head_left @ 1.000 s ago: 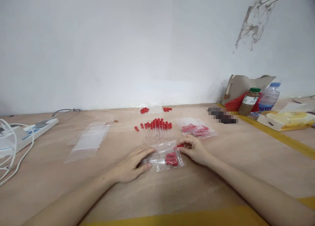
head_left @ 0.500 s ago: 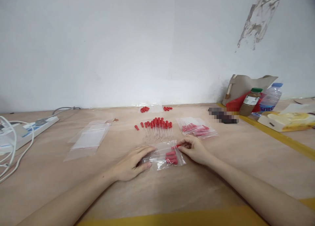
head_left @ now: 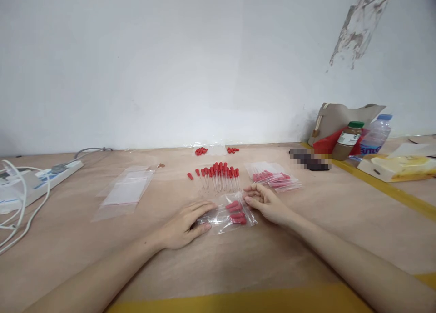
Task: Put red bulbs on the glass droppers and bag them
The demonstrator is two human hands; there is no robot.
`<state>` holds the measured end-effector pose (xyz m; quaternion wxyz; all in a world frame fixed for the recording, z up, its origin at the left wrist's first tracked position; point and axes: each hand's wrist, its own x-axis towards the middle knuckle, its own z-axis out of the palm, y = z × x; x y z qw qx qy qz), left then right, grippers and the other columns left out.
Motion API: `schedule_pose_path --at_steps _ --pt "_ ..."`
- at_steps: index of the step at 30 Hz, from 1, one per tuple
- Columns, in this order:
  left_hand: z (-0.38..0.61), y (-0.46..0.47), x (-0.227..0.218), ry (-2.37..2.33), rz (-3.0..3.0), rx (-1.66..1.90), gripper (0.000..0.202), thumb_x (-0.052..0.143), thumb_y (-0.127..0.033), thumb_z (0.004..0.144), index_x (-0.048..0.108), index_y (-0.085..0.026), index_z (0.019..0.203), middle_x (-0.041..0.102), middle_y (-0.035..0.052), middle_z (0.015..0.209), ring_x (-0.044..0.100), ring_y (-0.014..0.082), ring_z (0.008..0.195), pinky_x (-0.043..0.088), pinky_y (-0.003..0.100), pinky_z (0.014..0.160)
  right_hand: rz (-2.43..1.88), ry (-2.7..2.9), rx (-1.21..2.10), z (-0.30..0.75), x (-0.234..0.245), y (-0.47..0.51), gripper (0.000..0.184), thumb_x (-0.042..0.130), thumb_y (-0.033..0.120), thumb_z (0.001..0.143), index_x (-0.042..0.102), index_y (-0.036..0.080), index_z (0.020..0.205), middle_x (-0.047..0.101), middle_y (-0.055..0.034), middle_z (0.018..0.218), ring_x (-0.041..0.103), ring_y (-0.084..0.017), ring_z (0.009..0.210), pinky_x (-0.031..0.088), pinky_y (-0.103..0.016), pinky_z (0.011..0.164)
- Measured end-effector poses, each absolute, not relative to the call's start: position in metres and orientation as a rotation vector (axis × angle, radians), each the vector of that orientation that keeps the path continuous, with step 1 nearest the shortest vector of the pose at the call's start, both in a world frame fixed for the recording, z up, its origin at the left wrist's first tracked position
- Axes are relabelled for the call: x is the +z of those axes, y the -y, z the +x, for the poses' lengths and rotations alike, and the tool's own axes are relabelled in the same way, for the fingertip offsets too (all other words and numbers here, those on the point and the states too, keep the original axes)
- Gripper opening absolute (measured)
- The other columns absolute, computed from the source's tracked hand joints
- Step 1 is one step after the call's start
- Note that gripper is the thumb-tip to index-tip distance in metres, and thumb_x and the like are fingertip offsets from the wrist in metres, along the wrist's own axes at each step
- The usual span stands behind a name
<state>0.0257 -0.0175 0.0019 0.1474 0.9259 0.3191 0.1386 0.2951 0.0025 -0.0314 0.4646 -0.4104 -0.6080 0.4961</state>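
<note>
A clear zip bag (head_left: pixel 218 229) lies flat in front of me with several red-bulbed glass droppers (head_left: pixel 235 216) inside, bulbs toward its right end. Spanning the bag's left end, my left hand (head_left: pixel 185 224) holds it between fingers and thumb. My right hand (head_left: pixel 267 204) is curled at the upper right corner, thumb and fingertips close together on the bag's edge. No dropper shows in its fingers. Just beyond the bag, loose droppers (head_left: pixel 221 170) lie in a row, red bulbs away from me.
Filled bags (head_left: pixel 274 176) are piled to the right, flat bags (head_left: pixel 124 190) lie left. Loose red bulbs (head_left: pixel 200 151) sit near the wall. A power strip (head_left: pixel 64 176) with cables is far left. A dark-filled bottle (head_left: pixel 347 140), a water bottle (head_left: pixel 376 133) and a tissue pack (head_left: pixel 395 167) stand right.
The dropper that my right hand held at the bag's mouth is now inside with the others. My right fingers have let go of it and moved slightly up. The left hand stays put.
</note>
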Motion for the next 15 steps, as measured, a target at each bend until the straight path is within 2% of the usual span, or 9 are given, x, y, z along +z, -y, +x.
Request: schedule_pose_path --at_steps 4,8,12,15 --pt "0.026 0.016 0.001 -0.905 2.672 0.375 0.039 0.039 -0.034 0.089 0.038 -0.026 0.127 0.041 0.0038 0.132 0.035 0.0202 0.121 0.030 0.039 0.101 -1.189 1.613 0.915 0.305 -0.022 -0.019 0.020 0.059 0.031 0.068 0.052 0.017 0.080 0.058 -0.0012 0.072 0.056 -0.012 0.062 0.045 -0.025 0.057" --pt "0.025 0.017 0.001 -0.897 2.627 0.434 0.035 0.041 -0.033 0.088 0.042 -0.023 0.121 0.044 0.0056 0.129 0.038 0.0198 0.119 0.032 0.038 0.099 -1.488 1.812 0.475 0.300 -0.002 -0.043 0.009 0.055 0.020 0.069 0.056 0.015 0.077 0.061 -0.0031 0.072 0.057 -0.014 0.067 0.043 -0.024 0.062" --pt "0.025 0.019 0.001 -0.902 2.576 0.488 0.027 0.042 -0.033 0.088 0.046 -0.021 0.111 0.046 0.0078 0.126 0.042 0.0207 0.115 0.035 0.038 0.096 -1.817 1.742 0.357 0.275 0.012 -0.070 0.029 0.054 0.014 0.068 0.052 0.012 0.097 0.063 -0.0099 0.085 0.058 -0.019 0.082 0.042 -0.025 0.069" --pt "0.025 0.020 0.002 -0.896 2.575 0.483 0.024 0.042 -0.032 0.087 0.046 -0.021 0.108 0.046 0.0078 0.125 0.043 0.0202 0.114 0.035 0.037 0.096 -1.908 1.658 0.383 0.260 0.014 -0.090 0.042 0.058 0.012 0.064 0.048 0.006 0.105 0.061 -0.0186 0.092 0.060 -0.024 0.082 0.044 -0.026 0.063"
